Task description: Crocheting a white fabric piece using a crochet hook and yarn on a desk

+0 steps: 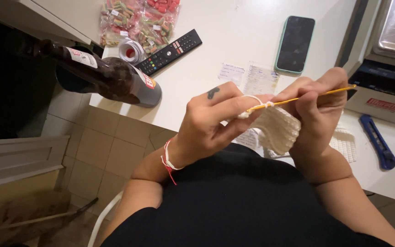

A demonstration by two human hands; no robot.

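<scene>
My right hand (318, 107) grips a yellow crochet hook (339, 91) that points left, with white yarn looped at its tip. My left hand (211, 121) pinches the top edge of a cream crocheted piece (277, 129), and a strand of yarn runs over its forefinger. The crocheted piece hangs between both hands above the edge of the white table (234, 41). A red and white string band circles my left wrist.
On the table lie a dark brown bottle (108, 73), a black remote (170, 51), bags of coloured sweets (138, 18), a roll of tape (130, 50), a phone in a teal case (294, 44), paper slips (248, 77), a blue utility knife (377, 142) and a grey appliance (385, 59). Tiled floor lies to the left.
</scene>
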